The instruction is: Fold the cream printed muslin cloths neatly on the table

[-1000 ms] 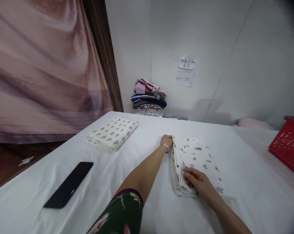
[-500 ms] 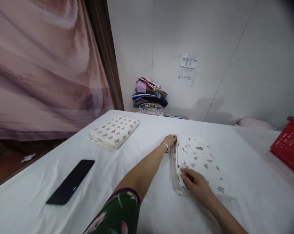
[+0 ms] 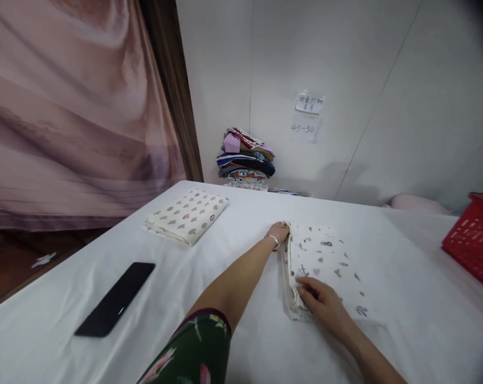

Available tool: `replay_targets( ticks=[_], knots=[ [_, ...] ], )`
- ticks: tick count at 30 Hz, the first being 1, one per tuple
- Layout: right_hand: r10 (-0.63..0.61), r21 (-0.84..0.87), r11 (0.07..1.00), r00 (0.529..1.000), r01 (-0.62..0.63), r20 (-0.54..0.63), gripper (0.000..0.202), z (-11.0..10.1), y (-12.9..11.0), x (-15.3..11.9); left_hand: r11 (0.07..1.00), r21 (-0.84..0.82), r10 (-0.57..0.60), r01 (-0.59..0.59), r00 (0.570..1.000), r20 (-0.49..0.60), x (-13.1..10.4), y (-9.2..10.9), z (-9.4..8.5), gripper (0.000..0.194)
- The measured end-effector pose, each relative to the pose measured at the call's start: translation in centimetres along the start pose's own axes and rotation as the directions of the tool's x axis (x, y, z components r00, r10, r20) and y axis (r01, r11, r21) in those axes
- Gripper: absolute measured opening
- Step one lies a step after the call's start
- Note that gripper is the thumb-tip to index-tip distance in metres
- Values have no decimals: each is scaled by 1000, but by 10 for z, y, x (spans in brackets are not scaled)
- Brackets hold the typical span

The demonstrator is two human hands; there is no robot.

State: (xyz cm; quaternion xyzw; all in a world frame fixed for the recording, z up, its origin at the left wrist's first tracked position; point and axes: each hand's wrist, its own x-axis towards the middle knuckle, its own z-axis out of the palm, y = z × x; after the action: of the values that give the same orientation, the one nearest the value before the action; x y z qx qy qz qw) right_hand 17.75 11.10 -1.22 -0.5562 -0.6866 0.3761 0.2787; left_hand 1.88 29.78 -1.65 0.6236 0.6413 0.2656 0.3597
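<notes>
our left hand (image 3: 279, 231) meets the far corner, and our right hand (image 3: 325, 304) the near end, of the layered left edge of the leaf-printed cloth (image 3: 321, 261), which lies folded on the white table (image 3: 241, 226); we cannot tell whether either grip is clamped on the edge or only resting against it. we judge the step in hand to be squaring this edge, the next move calling for layers even at both ends. we find open room rightward to the red basket (image 3: 471, 240) and leftward to the grey-patterned cloth (image 3: 189, 213).
</notes>
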Motion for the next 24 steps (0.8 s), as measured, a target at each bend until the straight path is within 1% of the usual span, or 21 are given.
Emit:
replay_targets(
  ticks=[2,6,8,10,11,12,13,15,16,18,19,20,21,23,24],
  knots=[
    [-1,1,1000,1000,1,-2,41,0,2,1,999,6,-46,46,998,-30,0,-1,-2,21],
    [10,44,999,1000,-10,5,40,0,0,1,994,27,-102,104,993,-67,-2,-1,-7,28],
    [23,100,995,998,-29,60,41,-3,-5,-2,992,44,-117,120,990,-77,-3,-1,-8,31],
    [38,169,984,992,-58,118,42,-12,-13,-5,990,68,-120,127,989,-88,-5,0,-8,30],
    [46,196,978,991,-69,123,42,-20,-17,-5,989,81,-118,125,989,-91,-6,1,-8,29],
    [55,212,974,993,-75,101,42,-29,-20,-4,988,93,-114,122,989,-90,-6,2,-8,27],
    [66,210,975,996,-75,51,41,-41,-22,-1,987,106,-110,118,990,-85,-7,3,-8,26],
    [79,144,988,992,-64,-102,39,-67,-19,13,985,130,-103,111,993,-63,-7,5,-9,25],
    [71,76,995,979,-58,-190,38,-81,-14,23,984,142,-101,107,994,-50,-8,5,-10,24],
    [33,-130,988,931,-86,-363,37,-107,0,49,982,163,-95,99,995,-29,-9,7,-12,21],
    [24,-273,951,913,-147,-407,37,-117,8,63,981,171,-94,96,995,-24,-10,8,-13,19],
    [58,-390,892,912,-230,-406,39,-125,16,76,980,176,-94,96,995,-21,-11,9,-13,17],
    [111,-460,834,909,-305,-402,42,-130,23,89,979,179,-96,98,995,-22,-12,9,-13,17],
    [191,-513,768,901,-385,-389,49,-132,33,111,978,179,-103,106,994,-28,-13,10,-13,20],
    [218,-514,755,895,-407,-389,52,-130,37,119,978,179,-106,110,994,-32,-14,11,-13,23]
  ],
)
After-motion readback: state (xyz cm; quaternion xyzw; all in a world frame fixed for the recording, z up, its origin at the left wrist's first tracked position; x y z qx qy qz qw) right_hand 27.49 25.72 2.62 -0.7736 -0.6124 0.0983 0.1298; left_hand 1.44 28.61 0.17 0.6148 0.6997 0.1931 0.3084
